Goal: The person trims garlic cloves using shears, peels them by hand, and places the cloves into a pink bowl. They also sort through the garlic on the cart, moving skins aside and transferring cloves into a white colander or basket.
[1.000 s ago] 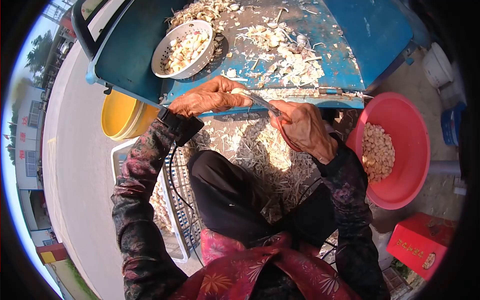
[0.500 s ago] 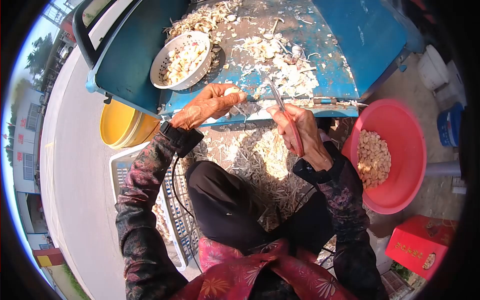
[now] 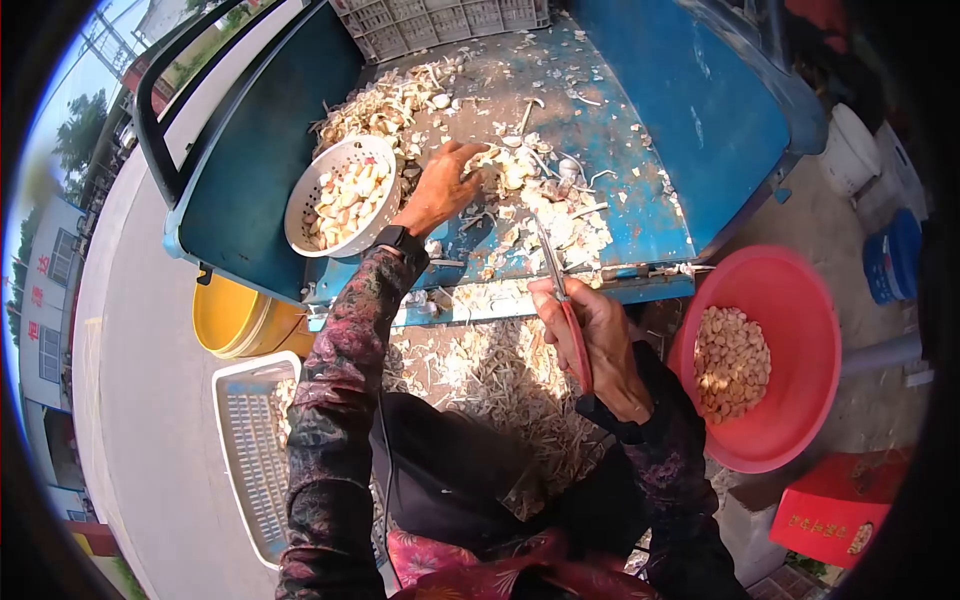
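While scissors [image 3: 573, 335] stay held, the left hand [image 3: 441, 188] reached forward.

Far left of the left hand's fingers [image 3: 462, 151], a white-walled building [image 3: 55, 310] bears three red Chinese characters [image 3: 37, 297], too small to read surely. Below and right of the right hand's fingers [image 3: 550, 318], a red rectangular box [image 3: 840, 500] carries gold characters [image 3: 818, 525], too blurred to read.

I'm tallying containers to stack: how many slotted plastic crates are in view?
2: a grey crate on the blue bed, cut off by the picture's top edge, and a white crate partly behind the left sleeve. More may be hidden.
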Action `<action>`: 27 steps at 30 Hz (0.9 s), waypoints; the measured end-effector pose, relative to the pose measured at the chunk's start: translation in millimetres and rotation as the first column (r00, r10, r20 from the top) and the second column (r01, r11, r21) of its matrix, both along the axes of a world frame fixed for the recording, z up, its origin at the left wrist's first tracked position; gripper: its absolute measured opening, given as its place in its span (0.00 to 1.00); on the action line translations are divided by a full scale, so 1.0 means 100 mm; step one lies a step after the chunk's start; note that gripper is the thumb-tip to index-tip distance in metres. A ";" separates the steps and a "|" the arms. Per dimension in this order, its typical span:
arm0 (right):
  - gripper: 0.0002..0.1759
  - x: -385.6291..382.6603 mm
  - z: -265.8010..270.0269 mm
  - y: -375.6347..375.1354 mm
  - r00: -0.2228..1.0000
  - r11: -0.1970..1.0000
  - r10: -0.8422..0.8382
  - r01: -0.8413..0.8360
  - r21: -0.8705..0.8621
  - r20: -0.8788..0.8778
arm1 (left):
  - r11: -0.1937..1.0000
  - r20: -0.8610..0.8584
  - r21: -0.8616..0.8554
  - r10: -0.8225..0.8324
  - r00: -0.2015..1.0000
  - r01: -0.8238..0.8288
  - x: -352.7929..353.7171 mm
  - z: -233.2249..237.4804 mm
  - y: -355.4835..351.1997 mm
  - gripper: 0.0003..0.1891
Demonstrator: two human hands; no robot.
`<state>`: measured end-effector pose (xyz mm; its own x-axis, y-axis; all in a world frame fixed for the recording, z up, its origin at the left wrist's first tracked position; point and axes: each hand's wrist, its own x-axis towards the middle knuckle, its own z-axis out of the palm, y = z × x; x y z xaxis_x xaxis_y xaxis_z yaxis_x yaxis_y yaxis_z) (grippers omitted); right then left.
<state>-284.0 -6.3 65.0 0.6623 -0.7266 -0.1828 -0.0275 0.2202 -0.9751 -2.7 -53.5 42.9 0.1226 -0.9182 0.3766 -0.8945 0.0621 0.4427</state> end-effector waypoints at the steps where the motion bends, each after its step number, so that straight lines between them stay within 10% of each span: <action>1: 0.14 0.00 -0.01 0.00 1.000 1.000 -0.007 0.008 -0.030 0.010 | 0.998 -0.040 0.057 -0.033 0.999 0.035 -0.01 -0.05 -0.07 0.16; 2: 0.13 0.00 -0.03 0.01 1.000 0.998 -0.014 0.015 -0.056 0.020 | 0.965 -0.116 0.262 -0.003 0.993 0.033 0.00 -0.10 -0.12 0.17; 8: 0.13 -0.02 -0.05 0.02 0.998 0.997 -0.009 0.014 -0.079 0.054 | 0.983 0.276 0.116 -0.171 0.946 0.143 0.09 -0.27 0.41 0.20; 11: 0.13 0.00 -0.11 0.04 0.999 0.991 0.007 0.000 -0.131 0.054 | 0.976 -0.108 0.190 -0.083 0.991 0.103 -0.02 -0.10 0.74 0.22; 14: 0.14 0.02 -0.14 0.06 0.999 0.992 -0.007 0.011 -0.128 0.032 | 0.932 -0.146 0.359 0.100 0.984 -0.042 -0.06 0.16 0.81 0.14; 19: 0.14 0.05 -0.15 0.06 1.000 0.992 0.006 -0.004 -0.123 0.016 | 0.995 -0.181 0.028 0.097 0.979 -0.093 -0.01 0.05 0.18 0.10; 27: 0.14 0.02 -0.14 0.03 0.998 0.970 -0.047 0.033 -0.240 -0.050 | 0.998 0.027 0.011 -0.055 0.998 0.054 0.14 -0.36 -0.26 0.08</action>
